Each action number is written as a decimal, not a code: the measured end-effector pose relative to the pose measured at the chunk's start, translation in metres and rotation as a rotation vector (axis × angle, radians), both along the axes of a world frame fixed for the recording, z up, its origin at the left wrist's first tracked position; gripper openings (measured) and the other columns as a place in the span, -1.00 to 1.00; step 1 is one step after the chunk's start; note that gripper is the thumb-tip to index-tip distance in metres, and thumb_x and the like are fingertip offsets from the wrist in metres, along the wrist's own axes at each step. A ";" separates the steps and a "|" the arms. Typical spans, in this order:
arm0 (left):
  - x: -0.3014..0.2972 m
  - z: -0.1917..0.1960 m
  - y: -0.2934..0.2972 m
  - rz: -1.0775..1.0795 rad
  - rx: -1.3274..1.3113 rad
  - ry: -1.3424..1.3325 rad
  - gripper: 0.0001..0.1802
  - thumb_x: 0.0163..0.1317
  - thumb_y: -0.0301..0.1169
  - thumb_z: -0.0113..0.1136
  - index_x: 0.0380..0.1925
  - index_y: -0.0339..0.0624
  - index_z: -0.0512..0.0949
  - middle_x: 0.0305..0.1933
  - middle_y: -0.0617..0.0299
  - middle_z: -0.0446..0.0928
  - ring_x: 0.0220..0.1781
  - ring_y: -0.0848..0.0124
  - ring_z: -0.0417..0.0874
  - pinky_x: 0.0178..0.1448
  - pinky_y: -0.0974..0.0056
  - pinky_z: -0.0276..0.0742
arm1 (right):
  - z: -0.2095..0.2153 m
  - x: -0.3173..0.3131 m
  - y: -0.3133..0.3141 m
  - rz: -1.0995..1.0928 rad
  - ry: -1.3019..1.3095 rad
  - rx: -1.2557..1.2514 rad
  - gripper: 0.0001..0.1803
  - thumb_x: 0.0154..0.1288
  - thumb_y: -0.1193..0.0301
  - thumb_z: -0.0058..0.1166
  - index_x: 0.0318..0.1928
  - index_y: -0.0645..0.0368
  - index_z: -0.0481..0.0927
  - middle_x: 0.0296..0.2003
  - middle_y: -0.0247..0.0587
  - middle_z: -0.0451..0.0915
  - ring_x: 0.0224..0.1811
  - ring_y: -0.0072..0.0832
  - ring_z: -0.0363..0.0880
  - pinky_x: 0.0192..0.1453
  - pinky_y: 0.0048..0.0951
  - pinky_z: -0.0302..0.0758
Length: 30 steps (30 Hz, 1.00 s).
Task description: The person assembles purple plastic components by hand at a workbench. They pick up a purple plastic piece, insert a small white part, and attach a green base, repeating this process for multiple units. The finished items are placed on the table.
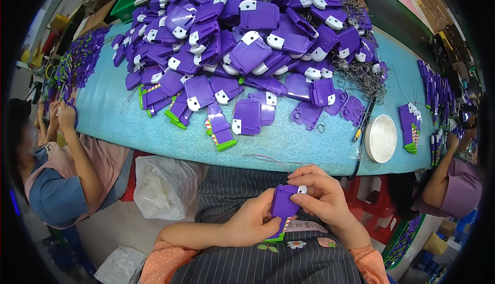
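A purple plastic toy wing [282, 201] with a white corner and a green end with red-and-white stripes is between my hands, over my lap. My left hand [253, 221] closes around its left side, with the thumb on the lower part. Fingers of my right hand [322, 195] pinch the upper right by the white corner, thumb on the front. A thin wire [268, 158] sticks out above it toward the table edge. Nearest on the table lie a finished-looking wing [220, 127] with a green tip and a purple shell [247, 116] with a white corner.
A large heap of purple shells [252, 54] covers the far half of the blue table [180, 139]. Tangled grey wires [361, 78], a screwdriver-like tool [362, 124], a white bowl [381, 138] and stacked wings [409, 127] are to the right. Co-workers sit on both sides.
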<state>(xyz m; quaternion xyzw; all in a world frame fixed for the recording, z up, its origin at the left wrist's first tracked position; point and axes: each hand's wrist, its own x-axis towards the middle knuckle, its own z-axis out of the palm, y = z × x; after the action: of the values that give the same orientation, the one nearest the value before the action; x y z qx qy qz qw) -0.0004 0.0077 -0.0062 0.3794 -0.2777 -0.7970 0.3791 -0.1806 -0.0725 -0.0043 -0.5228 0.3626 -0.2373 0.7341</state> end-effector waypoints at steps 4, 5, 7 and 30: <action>0.002 0.000 0.000 -0.035 -0.072 -0.075 -0.54 0.24 -0.59 -0.01 0.14 -0.31 0.17 -0.04 0.09 0.46 -0.01 0.41 0.56 0.00 0.34 0.53 | 0.004 0.002 0.001 -0.001 0.044 -0.135 -0.73 0.14 0.61 0.16 -0.10 0.29 0.56 -0.06 -0.18 0.42 -0.53 -0.79 0.38 -0.51 -0.73 0.33; 0.001 0.002 -0.001 -0.032 -0.109 -0.096 -0.56 0.26 -0.56 -0.01 0.13 -0.31 0.18 -0.07 0.09 0.48 -0.03 0.41 0.57 -0.03 0.34 0.54 | 0.005 0.003 0.000 -0.004 0.052 -0.159 -0.73 0.14 0.61 0.16 -0.09 0.29 0.56 -0.06 -0.18 0.42 -0.53 -0.79 0.38 -0.51 -0.73 0.34; 0.002 0.002 -0.004 -0.048 -0.142 -0.148 -0.62 0.30 -0.50 -0.03 0.10 -0.32 0.21 -0.12 0.09 0.53 -0.08 0.42 0.60 -0.09 0.35 0.55 | 0.007 0.001 -0.001 0.006 0.081 -0.224 -0.69 0.13 0.60 0.18 -0.06 0.28 0.54 -0.06 -0.18 0.41 -0.51 -0.78 0.40 -0.50 -0.73 0.36; 0.015 -0.001 -0.021 -0.205 -0.291 -0.307 -0.70 0.28 -0.49 0.03 0.00 -0.36 0.34 -0.24 0.11 0.58 -0.22 0.45 0.63 -0.18 0.36 0.52 | -0.006 -0.005 0.008 -0.086 -0.078 -0.249 -0.79 0.10 0.45 0.26 -0.41 0.21 0.45 -0.45 -0.31 0.44 -0.43 -0.62 0.40 -0.36 -0.57 0.31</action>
<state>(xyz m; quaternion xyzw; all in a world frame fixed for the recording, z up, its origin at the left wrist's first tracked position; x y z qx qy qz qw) 0.0151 -0.0134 -0.0068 0.4073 -0.4812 -0.7159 0.3000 -0.1854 -0.0642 -0.0104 -0.5842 0.3236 -0.3318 0.6662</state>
